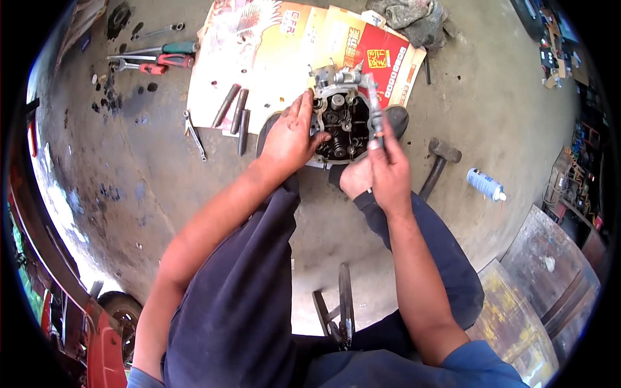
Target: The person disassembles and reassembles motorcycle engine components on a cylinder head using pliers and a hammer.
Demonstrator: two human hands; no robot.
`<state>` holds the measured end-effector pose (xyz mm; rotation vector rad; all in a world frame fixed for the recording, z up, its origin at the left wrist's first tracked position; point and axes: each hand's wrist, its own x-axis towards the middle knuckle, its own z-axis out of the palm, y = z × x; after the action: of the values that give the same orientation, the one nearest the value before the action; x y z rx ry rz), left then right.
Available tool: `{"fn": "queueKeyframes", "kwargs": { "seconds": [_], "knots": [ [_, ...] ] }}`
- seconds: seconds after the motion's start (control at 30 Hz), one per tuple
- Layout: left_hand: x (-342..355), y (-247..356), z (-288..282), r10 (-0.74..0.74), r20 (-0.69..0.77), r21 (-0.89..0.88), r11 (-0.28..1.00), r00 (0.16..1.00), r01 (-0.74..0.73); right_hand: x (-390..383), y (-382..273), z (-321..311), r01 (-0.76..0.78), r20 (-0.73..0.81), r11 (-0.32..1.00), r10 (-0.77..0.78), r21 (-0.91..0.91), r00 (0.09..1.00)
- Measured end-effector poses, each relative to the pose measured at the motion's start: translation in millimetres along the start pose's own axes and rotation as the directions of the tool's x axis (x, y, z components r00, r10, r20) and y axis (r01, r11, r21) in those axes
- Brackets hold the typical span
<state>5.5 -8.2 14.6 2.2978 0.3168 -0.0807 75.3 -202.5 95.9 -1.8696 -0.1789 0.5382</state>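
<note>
An engine cylinder head (337,126) sits between my feet, its dark, oily inside with springs facing up. My left hand (294,136) grips its left side, fingers along the outer wall and thumb over the near left rim. My right hand (390,169) is closed round a slim metal hand tool (376,116) with a dark grip, shaped like a ratchet wrench. The tool points away from me along the right rim of the cylinder head. Its far end is blurred, and I cannot tell whether it touches the metal.
Flattened cardboard (255,64) lies beyond, with several dark metal rods (234,111) on its near edge. Spanners (194,134) and red- and green-handled tools (169,59) lie left. To the right are a hammer (445,150), a blue spray can (485,184) and worn boards (517,304); a grey rag (414,22) lies at the back.
</note>
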Motion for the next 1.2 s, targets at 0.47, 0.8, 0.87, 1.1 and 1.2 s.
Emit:
{"fn": "queueKeyframes", "kwargs": {
  "seconds": [0.47, 0.8, 0.87, 1.1, 1.2],
  "knots": [
    [2, 5, -1, -0.005, 0.013, 0.014, 1.0, 1.0, 0.005, -4, 25, -2, -0.133, 0.064, 0.984, 0.141, -0.116, 0.988],
    [0, 4, -5, -0.03, 0.038, 0.0, 1.0, 0.999, 0.03, -4, 32, -29, -0.002, -0.091, 0.97, -0.02, -0.244, 0.996],
    [-3, -1, -3, -0.036, 0.034, 0.022, 0.999, 0.999, 0.035, 3, 32, -55, -0.359, -0.269, 0.895, 0.29, -0.263, 0.918],
    [2, -1, -2, 0.019, -0.015, -0.006, 1.0, 1.0, -0.019, 10, 112, -122, -0.59, -0.49, 0.472, 0.328, -0.656, 0.807],
    [3, -4, 4, 0.033, -0.039, -0.012, 0.999, 0.999, -0.034, 7, 123, -119, -0.621, -0.485, 0.382, 0.397, -0.685, 0.779]
  ]
}}
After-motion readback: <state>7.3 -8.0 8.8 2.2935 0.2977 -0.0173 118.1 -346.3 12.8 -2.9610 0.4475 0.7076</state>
